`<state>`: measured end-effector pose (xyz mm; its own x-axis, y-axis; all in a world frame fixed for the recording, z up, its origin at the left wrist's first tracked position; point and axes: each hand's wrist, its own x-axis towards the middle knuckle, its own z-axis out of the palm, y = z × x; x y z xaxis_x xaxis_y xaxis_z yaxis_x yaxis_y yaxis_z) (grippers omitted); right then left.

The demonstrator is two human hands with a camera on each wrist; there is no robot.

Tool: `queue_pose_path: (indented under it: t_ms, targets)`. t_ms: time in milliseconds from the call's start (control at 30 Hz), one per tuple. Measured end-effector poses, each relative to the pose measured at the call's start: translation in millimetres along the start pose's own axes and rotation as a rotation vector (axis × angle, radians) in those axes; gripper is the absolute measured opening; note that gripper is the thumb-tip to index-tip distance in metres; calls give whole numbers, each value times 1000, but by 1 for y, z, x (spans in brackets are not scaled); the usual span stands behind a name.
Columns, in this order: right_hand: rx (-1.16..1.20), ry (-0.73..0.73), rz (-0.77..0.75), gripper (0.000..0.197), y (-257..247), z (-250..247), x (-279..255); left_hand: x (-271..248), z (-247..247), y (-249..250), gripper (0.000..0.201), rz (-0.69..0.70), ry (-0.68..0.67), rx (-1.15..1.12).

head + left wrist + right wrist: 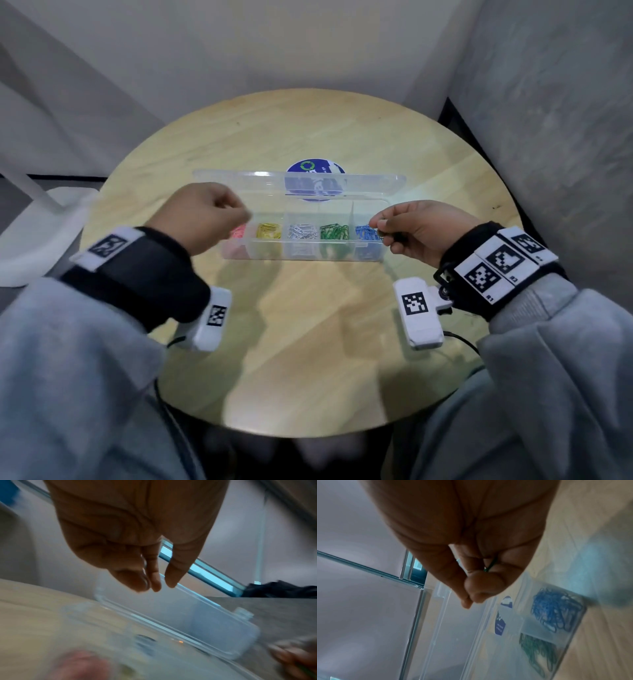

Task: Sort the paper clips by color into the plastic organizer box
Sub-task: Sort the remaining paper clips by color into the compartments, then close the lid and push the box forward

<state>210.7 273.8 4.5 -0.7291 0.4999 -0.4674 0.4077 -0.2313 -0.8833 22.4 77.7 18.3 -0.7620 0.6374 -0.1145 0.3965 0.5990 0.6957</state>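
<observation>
A clear plastic organizer box (301, 255) lies mid-table with its lid (239, 185) folded back. Its compartments hold, left to right, pink clips (238, 233), yellow clips (269, 231), silver clips (302, 231), green clips (334, 232) and blue clips (366, 231). My left hand (239, 214) hovers over the pink end. Its fingers (169, 577) hang down, thumb near forefinger, and I see nothing between them. My right hand (378, 228) is at the blue end, thumb and fingers pinched together. A green clip (490, 566) pokes out between its curled fingers.
The round wooden table (308, 325) carries a blue round sticker (315, 166) behind the lid. A white stand base (34, 240) sits off the table's left edge. Grey walls close in behind and on the right.
</observation>
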Motion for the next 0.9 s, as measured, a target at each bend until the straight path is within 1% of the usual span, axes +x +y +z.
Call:
queue_pose_path:
  t_ms: [67,100,133,167,200,267,333,400,500,567,600,667,767,833,900]
  targets:
    - [6,-2,-5,22,-1,8,2,4,-20,-31,18,-172,116,-28]
    - [16,-4,-9,23,-2,13,3,6,-24,-43,28,-282,143,-86]
    - [35,0,-14,23,-2,18,4,8,-25,-51,38,-381,140,-171]
    - [59,12,-19,23,-3,22,6,10,-22,-56,46,-452,109,-256]
    - [88,30,-24,23,-3,27,8,11,-18,-58,51,-488,59,-321]
    - [161,72,-30,23,-3,33,11,14,-7,-58,54,-489,-57,-379]
    - [211,109,-37,24,-3,38,14,16,1,-54,50,-462,-125,-400]
    - [245,143,-44,23,-2,42,17,17,5,-52,46,-460,-133,-440]
    - [268,146,-53,17,-2,47,19,14,4,-52,48,-486,-117,-493]
    - [178,127,-51,14,0,51,19,9,1,-54,50,-494,-125,-513]
    - [109,123,-44,16,2,54,20,7,-1,-55,51,-497,-129,-518]
    - [-39,108,-24,28,6,57,18,1,-5,-59,50,-511,-137,-525]
    - [-406,52,-49,39,10,58,4,-9,-10,-61,49,-528,-176,-511]
    - [-591,2,-75,36,7,57,-12,-14,-11,-60,49,-530,-213,-489]
    - [-719,-30,-114,29,-3,58,-33,-20,-12,-57,43,-532,-252,-446]
